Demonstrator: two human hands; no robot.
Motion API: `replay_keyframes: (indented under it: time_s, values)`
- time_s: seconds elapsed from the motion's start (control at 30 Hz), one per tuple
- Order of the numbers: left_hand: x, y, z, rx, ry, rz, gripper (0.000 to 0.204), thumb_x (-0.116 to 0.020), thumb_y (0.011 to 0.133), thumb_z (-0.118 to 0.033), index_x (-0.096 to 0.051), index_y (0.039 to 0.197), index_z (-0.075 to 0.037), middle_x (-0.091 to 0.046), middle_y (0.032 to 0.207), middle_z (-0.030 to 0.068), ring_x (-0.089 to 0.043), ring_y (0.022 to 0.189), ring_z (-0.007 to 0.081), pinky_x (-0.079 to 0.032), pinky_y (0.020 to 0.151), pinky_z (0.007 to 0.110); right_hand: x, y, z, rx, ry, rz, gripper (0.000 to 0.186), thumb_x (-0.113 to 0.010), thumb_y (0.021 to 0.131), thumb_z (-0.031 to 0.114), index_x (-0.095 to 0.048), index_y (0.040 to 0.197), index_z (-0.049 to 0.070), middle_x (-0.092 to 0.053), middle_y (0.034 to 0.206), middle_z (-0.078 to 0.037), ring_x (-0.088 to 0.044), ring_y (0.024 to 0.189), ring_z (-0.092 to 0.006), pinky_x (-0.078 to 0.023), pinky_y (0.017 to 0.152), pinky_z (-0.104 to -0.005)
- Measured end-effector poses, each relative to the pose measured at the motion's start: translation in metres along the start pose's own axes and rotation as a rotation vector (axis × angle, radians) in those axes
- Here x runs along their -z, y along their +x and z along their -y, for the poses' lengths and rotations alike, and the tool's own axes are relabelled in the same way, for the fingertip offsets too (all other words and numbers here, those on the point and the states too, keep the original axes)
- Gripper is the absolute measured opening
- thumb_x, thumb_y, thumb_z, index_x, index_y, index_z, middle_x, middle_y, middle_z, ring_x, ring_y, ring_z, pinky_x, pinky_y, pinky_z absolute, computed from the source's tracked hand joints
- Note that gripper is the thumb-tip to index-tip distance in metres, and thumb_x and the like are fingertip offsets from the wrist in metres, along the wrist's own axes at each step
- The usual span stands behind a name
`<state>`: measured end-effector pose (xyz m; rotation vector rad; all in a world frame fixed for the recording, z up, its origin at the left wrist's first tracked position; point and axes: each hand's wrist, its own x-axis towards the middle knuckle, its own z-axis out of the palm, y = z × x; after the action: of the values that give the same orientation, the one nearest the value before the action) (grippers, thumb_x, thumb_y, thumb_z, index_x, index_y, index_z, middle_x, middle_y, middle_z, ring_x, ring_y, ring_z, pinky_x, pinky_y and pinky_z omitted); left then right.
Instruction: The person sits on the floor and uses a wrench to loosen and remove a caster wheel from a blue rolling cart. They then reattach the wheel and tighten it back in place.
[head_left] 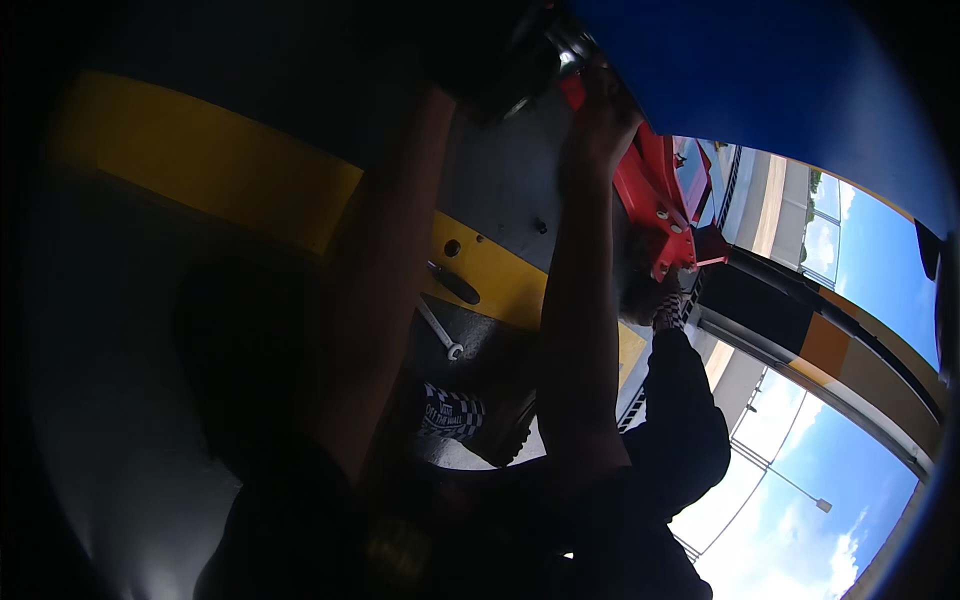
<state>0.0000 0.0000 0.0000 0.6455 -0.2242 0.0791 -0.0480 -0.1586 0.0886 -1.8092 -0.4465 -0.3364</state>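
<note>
My left hand (470, 70) reaches to the top of the view beside a dark assembly with a shiny metal part (570, 45); shadow hides its fingers. My right hand (600, 130) is raised next to that part, against a red metal bracket or jack (655, 195) with bolts, its fingers curled upward around something I cannot make out. Below, between my forearms, a combination wrench (438, 330) and a dark-handled tool (455, 284) lie on the floor.
A blue panel (760, 70) overhangs the upper right. The floor (200, 160) has a yellow stripe. Shoes with checkered patterns (450, 410) rest near my arms. At the right are a striped beam (810, 330), railing and open sky.
</note>
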Motion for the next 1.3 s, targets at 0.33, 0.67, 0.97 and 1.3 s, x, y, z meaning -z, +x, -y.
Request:
replay_keyframes:
  time_s: [0.33,0.67,0.97,1.3]
  values:
    - [-0.039,-0.11,-0.007,-0.15,-0.074,-0.428,0.054,-0.039,0.107,-0.047,-0.047,0.144,-0.008,-0.056,0.131,0.0052,-0.056,0.114,0.0176,-0.045,0.101,0.035,-0.01,-0.026,0.031,-0.035,-0.242,0.285,0.04,-0.074,0.09,0.022,-0.064,0.127,0.01,-0.062,0.127,-0.013,-0.061,0.116,-0.0247,-0.047,0.1,-0.0373]
    - [-0.135,-0.187,-0.088,-0.108,0.48,-0.253,0.047,-0.07,0.092,-0.022,-0.048,0.13,-0.006,-0.056,0.125,0.0061,-0.055,0.117,0.0156,-0.047,0.1,0.032,0.044,-0.063,0.12,-0.055,0.275,0.355,0.031,-0.073,0.084,0.0,-0.067,0.113,0.005,-0.057,0.131,-0.009,-0.06,0.109,-0.0213,-0.047,0.094,-0.0323]
    - [-0.179,-0.245,-0.085,-0.33,0.933,-0.296,0.058,-0.083,0.079,-0.012,-0.044,0.12,-0.007,-0.053,0.113,0.0054,-0.057,0.106,0.0157,-0.051,0.091,0.033,0.095,-0.09,0.176,0.003,0.283,0.557,0.037,-0.071,0.079,-0.012,-0.066,0.111,0.005,-0.06,0.138,-0.011,-0.065,0.112,-0.0189,-0.05,0.097,-0.0336]
    - [-0.249,-0.279,-0.09,-0.177,1.121,-0.189,0.055,-0.084,0.077,-0.03,-0.052,0.113,-0.002,-0.059,0.105,0.0101,-0.059,0.097,0.0191,-0.049,0.086,0.036,0.135,-0.121,0.189,-0.031,0.088,0.547,0.04,-0.062,0.075,-0.022,-0.066,0.106,0.004,-0.059,0.138,-0.011,-0.068,0.106,-0.0223,-0.057,0.085,-0.0333]
